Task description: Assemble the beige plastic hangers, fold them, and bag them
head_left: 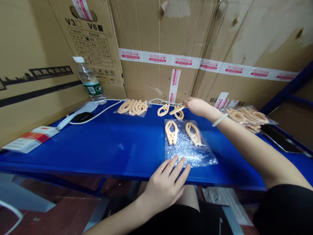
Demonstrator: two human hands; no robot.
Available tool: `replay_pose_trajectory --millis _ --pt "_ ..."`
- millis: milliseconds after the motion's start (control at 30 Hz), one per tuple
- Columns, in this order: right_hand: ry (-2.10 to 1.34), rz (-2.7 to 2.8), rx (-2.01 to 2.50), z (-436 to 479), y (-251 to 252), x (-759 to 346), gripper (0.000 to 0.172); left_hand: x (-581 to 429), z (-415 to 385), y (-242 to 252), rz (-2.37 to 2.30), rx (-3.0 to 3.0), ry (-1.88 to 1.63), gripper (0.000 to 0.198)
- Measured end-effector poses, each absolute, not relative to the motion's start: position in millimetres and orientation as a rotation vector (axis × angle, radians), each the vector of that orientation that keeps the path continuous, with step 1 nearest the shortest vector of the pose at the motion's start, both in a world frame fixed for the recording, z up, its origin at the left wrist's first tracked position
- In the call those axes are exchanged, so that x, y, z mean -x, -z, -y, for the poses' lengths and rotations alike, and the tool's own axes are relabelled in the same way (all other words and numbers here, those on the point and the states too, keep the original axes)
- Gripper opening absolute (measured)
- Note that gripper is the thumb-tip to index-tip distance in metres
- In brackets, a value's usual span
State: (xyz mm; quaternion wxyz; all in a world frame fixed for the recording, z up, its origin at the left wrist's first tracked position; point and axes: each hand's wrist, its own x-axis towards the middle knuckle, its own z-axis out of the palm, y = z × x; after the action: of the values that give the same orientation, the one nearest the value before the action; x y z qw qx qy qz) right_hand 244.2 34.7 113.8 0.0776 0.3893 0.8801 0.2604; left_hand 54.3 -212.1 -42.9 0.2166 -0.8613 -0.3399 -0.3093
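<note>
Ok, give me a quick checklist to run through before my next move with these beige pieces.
1. Left hand at the clear bag's near edge: ok.
2. Right hand gripping a beige piece: ok.
3. Two pieces on the bag's area inside it, not on top: cannot tell.
4. Loose piece behind the bag bagged: not ok, it lies on the table.
5. Bottle capped: ok.

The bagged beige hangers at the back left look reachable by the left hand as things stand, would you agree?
Probably yes, with a forward stretch: nothing visible stands between the left hand and the bagged hangers, just blue tabletop.
</note>
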Motion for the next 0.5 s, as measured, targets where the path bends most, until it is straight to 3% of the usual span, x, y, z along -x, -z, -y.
replay_pose_trajectory --millis 333,500 --pt "-0.136 -3.179 -1.368 147 -112 -317 0.032 -56 215 43 0.975 2.422 0.851 0.052" --pt "-0.187 -3.292 -1.544 207 -87 -330 0.021 -57 215 44 0.972 2.393 0.894 0.05"
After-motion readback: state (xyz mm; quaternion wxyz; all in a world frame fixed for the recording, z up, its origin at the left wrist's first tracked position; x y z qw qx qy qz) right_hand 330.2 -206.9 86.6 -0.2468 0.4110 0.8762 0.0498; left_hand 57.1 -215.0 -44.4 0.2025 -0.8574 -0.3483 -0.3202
